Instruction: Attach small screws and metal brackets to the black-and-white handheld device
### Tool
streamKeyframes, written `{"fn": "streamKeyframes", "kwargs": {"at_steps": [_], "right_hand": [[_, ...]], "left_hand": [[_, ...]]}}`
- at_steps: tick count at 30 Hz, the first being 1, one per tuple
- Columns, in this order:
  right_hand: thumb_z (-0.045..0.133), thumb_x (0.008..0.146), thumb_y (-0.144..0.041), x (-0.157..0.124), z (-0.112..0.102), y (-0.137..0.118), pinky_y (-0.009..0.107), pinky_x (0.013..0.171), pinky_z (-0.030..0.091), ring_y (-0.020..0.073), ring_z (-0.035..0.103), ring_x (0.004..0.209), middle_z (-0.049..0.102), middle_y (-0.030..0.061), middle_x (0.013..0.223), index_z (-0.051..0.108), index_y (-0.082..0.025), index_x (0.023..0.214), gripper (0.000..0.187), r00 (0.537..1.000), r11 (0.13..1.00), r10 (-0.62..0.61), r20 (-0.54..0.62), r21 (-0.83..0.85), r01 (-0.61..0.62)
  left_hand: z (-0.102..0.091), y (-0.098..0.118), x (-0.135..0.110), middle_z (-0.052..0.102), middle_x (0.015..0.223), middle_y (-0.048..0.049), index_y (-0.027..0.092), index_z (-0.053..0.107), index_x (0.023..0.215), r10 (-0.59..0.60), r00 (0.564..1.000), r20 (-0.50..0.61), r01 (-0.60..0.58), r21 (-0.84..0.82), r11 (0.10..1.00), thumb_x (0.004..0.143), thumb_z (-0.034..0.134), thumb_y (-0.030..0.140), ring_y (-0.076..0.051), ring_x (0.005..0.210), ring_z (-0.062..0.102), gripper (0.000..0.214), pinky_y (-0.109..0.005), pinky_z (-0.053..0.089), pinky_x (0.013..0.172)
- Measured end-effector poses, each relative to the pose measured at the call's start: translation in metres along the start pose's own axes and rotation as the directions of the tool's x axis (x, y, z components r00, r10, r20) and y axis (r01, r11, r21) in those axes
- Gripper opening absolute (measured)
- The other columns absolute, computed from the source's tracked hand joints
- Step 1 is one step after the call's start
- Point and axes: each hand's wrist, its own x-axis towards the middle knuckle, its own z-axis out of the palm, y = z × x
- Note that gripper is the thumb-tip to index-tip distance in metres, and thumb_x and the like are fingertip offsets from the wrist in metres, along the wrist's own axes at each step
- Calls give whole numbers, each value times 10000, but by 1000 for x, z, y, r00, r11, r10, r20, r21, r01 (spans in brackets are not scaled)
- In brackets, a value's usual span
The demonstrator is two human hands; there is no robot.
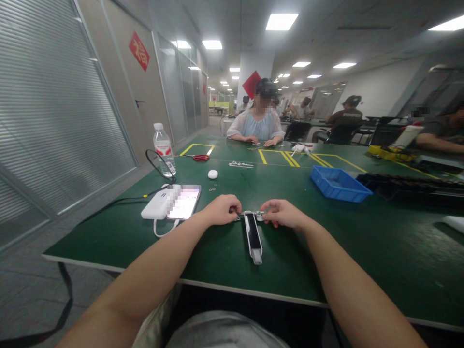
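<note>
A long, narrow device (253,232) with a black face and a white frame lies on the green table, its pale end toward me. Small silver metal parts stick out sideways at its far end. My left hand (227,210) is on the left of that end, fingers curled and closed around something small and dark that I cannot make out. On the other side, my right hand (284,213) pinches a small silver metal piece (260,216) at the device's far right corner. The fingertips partly hide both small pieces.
To the left are a white power bank (155,205), a phone (184,203), cables and a water bottle (164,152). Ahead are a white case (212,174), small rings (212,189) and red-handled scissors (201,157). A blue tray (339,184) stands right; a person (258,123) sits opposite.
</note>
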Motion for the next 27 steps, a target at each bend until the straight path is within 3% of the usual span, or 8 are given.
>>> {"fn": "streamKeyframes", "kwargs": {"at_steps": [7,20,27], "right_hand": [[651,671,-146,6,0,7,180,379,315,46,412,377,578,-43,541,596,-142,865,201,997,995,-72,-22,-77,70],[614,696,-262,5,0,10,206,514,372,89,493,516,599,-18,575,685,-163,879,219,967,912,-251,-51,-347,219],[636,675,-278,4,1,8,207,487,359,84,471,503,592,-12,594,698,-150,857,231,968,923,-248,-29,-311,227]], "left_hand": [[0,1,0,595,764,-20,122,642,755,11,1000,-3,-11,-7,1000,635,550,57,-102,649,523,164,-202,420,645],[-1,1,0,595,784,-22,128,643,778,3,1000,7,-3,-7,1000,644,556,63,-102,656,527,172,-203,425,647],[-1,-2,0,605,809,-25,134,657,798,0,1000,12,0,-20,1000,648,561,73,-101,659,534,188,-203,434,649]]}}
